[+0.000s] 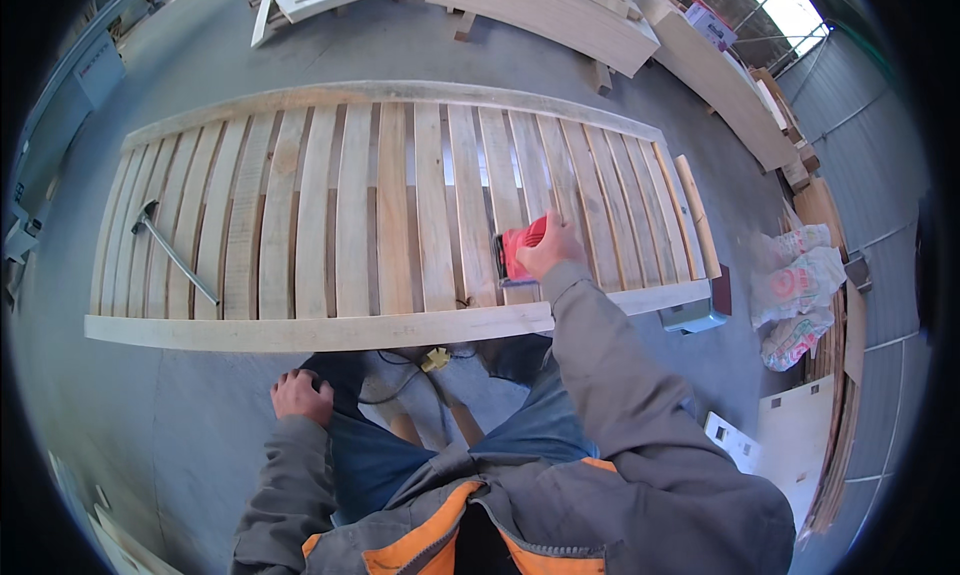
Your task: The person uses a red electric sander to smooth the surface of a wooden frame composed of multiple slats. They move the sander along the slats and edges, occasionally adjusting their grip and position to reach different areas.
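Note:
My right hand (pixel 556 249) is wrapped round a red handheld power sander (pixel 518 247), which rests on the slats right of centre. Beneath it lies a long slatted wooden frame (pixel 330 332), its pale slats set between two long rails with narrow gaps. My left hand (pixel 303 395) is low beside my left knee, off the wood, with its fingers curled. A dark spot shows by its thumb; I cannot make out what that is. A hammer (pixel 178 255) with a metal shaft lies slanted across the slats at the left end.
A yellow plug or connector (pixel 435 359) with dark cords hangs between my knees. A grey-green box (pixel 700 313) stands under the frame's right end. Long wooden panels (pixel 545 20) lie beyond the frame. White printed sacks (pixel 805 285) and boards line the right wall.

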Demonstrator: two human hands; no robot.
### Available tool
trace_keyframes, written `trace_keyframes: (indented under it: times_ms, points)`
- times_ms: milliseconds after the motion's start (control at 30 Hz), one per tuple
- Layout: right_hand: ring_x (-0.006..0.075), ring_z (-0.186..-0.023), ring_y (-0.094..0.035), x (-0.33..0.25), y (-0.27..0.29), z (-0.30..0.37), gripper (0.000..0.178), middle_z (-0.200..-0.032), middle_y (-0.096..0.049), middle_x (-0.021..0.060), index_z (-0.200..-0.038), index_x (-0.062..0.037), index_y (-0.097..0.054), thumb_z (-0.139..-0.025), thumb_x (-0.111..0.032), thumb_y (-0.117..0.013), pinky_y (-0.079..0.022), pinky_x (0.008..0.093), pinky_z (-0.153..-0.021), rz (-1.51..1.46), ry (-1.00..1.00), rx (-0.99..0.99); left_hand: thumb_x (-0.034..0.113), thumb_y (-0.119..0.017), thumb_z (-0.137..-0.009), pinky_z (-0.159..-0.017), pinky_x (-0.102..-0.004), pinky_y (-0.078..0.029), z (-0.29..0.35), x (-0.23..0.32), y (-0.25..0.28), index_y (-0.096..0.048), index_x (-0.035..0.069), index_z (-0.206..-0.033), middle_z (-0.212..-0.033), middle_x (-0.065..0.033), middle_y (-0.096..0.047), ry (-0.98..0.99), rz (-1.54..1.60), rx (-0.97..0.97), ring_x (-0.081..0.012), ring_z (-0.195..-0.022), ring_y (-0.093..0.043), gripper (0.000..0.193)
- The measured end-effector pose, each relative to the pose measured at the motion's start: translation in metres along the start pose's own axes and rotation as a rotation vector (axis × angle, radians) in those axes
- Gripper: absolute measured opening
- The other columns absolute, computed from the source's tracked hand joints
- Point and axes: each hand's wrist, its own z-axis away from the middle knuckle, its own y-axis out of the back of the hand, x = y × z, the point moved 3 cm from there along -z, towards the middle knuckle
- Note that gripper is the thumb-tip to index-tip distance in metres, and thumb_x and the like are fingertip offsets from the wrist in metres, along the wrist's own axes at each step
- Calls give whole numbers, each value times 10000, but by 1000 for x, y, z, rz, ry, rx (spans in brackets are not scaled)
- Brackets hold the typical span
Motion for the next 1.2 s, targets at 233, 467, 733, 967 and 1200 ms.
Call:
trace_keyframes:
  times_ms: [233, 467, 733, 967, 1200]
  points:
    - [436, -1292, -637, -29, -2, -77, 844, -1381, -605, 281, -1509, -79, -511, -780, -382, -810, -552, 483, -1068, 33, -24, 47, 307, -737, -876, -1117, -495, -427, -17, 15, 7, -793, 66, -1103, -1216, -123, -743, 34, -24, -120, -337, -1236, -634, 336]
    - [432, -1296, -644, -61, 5, -140, 826, -1431, -581, 260, -1535, -88, -491, -855, -471, -763, -558, 485, -1070, 75, 8, 62, 286, -755, -858, -1109, -502, -429, -26, 13, 7, -779, 70, -1078, -1218, -118, -733, 39, -8, -145, -334, -1239, -632, 310]
    - [399, -1307, -645, -78, 1, -224, 858, -1375, -658, 234, -1491, -112, -526, -757, -430, -835, -537, 455, -1094, 63, -17, 97, 276, -783, -816, -1116, -532, -424, -35, 17, 3, -739, 96, -1274, -1319, -141, -708, -19, 6, -153, -350, -1299, -613, 495]
    - [394, -1320, -647, -100, 9, -267, 792, -1431, -640, 251, -1447, -61, -563, -785, -409, -826, -535, 439, -1110, 51, 8, 9, 253, -798, -804, -1164, -527, -407, -38, 12, -2, -735, 94, -1326, -1342, -186, -710, -78, 8, -75, -376, -1323, -614, 549]
    - [376, -1309, -662, -114, 2, -310, 783, -1394, -680, 217, -1437, -67, -578, -766, -380, -831, -542, 423, -1094, 38, 61, 20, 226, -818, -791, -1172, -525, -407, -45, 16, 2, -758, 85, -1272, -1291, -196, -730, -107, 41, -71, -392, -1282, -638, 505]
